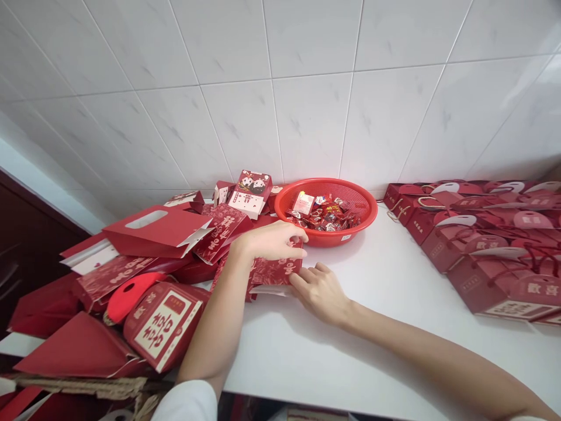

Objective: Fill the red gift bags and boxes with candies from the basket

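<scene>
On the white tabletop (377,356), the box (276,270) is lying between both grips, the left (276,240) curling over its top, the right (318,292) pinching its near edge.

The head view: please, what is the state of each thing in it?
Basket: upright, holds sweets
Wrapped sweets: loose, heaped
Patterned box: white flap showing, under both hands
Left hand: fingers bent
Right hand: fingers curled at box's edge
Handled boxes: assembled, in rows
Red carrier with oval hole: lying on pile
</scene>
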Motion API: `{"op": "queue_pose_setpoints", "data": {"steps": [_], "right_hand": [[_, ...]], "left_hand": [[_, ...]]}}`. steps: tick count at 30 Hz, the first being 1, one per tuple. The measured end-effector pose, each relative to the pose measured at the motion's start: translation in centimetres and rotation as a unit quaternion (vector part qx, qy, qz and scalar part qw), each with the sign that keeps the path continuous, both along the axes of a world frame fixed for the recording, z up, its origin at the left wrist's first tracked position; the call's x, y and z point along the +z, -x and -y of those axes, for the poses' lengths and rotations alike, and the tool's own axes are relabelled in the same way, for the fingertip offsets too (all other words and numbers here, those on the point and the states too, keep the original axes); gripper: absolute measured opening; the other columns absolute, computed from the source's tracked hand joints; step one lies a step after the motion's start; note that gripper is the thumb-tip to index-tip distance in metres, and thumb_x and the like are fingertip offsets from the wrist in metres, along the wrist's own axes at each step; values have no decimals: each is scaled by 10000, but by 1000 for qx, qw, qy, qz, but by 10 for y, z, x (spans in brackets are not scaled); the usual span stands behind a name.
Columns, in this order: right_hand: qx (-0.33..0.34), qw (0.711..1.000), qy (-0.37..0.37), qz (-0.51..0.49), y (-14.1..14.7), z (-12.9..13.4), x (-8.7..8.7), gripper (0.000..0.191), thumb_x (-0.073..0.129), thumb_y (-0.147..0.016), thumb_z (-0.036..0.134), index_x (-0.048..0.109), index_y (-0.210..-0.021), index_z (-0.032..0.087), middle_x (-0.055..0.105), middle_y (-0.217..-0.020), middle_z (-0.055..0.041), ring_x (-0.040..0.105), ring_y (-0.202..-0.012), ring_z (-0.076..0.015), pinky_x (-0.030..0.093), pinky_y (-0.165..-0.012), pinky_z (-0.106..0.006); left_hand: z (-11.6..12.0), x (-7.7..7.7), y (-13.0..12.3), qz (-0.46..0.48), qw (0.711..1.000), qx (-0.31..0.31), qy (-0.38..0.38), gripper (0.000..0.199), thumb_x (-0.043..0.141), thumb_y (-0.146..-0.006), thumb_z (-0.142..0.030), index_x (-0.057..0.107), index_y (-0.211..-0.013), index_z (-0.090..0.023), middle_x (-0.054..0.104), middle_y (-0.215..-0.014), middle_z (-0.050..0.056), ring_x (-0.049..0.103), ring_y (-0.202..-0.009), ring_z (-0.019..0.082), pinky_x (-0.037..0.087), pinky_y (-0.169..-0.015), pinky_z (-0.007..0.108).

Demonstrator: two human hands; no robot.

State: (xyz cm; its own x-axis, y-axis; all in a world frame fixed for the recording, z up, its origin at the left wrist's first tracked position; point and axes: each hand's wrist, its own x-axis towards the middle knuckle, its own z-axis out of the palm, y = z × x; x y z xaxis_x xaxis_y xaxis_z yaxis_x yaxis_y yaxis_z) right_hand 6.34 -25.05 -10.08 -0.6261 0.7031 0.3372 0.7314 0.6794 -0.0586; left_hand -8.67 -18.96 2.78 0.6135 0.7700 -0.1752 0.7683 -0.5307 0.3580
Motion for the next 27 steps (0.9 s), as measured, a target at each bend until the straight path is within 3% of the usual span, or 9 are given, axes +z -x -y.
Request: {"op": "queue_pose_setpoints", "data": {"steps": [5, 9, 13, 17, 21, 24, 27], "right_hand": [[57, 983, 22, -175, -29, -5, 38, 261, 424, -1000, 204, 648, -870, 175, 704, -835, -66, 581, -695, -147, 367, -677, -284], [147, 927, 193, -286, -67, -11, 86, 217, 544, -965, 325, 696, -897, 185, 723, -849, -52, 636, -758, -152, 483, -709, -270], [155, 877, 306, -336, -98, -19, 116, 200, 710, -850, 391, 730, -854, 192, 729, -802, -37, 670, -748, -163, 536, -691, -278], [152, 839, 348, -389, -114, -29, 118, 215, 786, -767, 398, 741, -824, 196, 713, -753, -27, 671, -698, -163, 561, -659, -289], [158, 819, 361, -417, -116, -35, 107, 258, 780, -777, 414, 734, -899, 191, 720, -843, -42, 690, -792, -181, 578, -751, -327], [128, 819, 319, -460, -115, -37, 98, 307, 701, -851, 462, 697, -1004, 196, 702, -918, -48, 678, -871, -182, 562, -814, -342], [87, 844, 274, -453, -118, -36, 92, 355, 731, -817, 481, 654, -995, 184, 667, -984, -59, 647, -917, -186, 543, -826, -328]], "left_hand": [[8, 9, 3, 107, 991, -73, 34, 408, 589, -895, -471, 685, -1200, -216, 709, -1208, 64, 668, -1059, 218, 499, -858, 267], [12, 16, 2, 219, 956, -143, 134, 411, 606, -913, -452, 660, -1269, -253, 686, -1283, 66, 636, -1173, 232, 487, -971, 307], [14, 16, -8, 241, 941, -165, 173, 496, 733, -818, -394, 649, -1293, -280, 662, -1325, 57, 564, -1284, 255, 437, -1077, 363], [11, 4, -22, 249, 944, -154, 154, 597, 821, -708, -340, 644, -1274, -264, 656, -1315, 63, 557, -1281, 269, 433, -1080, 395], [5, -10, -34, 254, 944, -141, 155, 284, 793, -729, -356, 700, -933, -182, 719, -962, 39, 668, -939, 224, 518, -858, 344], [0, -15, -37, 244, 952, -124, 134, 210, 739, -774, -354, 625, -786, -178, 654, -787, -2, 620, -756, 169, 489, -711, 298], [-6, -16, -35, 255, 958, -99, 83, 190, 683, -805, -319, 557, -746, -190, 603, -753, -24, 564, -717, 142, 453, -678, 274]]}}
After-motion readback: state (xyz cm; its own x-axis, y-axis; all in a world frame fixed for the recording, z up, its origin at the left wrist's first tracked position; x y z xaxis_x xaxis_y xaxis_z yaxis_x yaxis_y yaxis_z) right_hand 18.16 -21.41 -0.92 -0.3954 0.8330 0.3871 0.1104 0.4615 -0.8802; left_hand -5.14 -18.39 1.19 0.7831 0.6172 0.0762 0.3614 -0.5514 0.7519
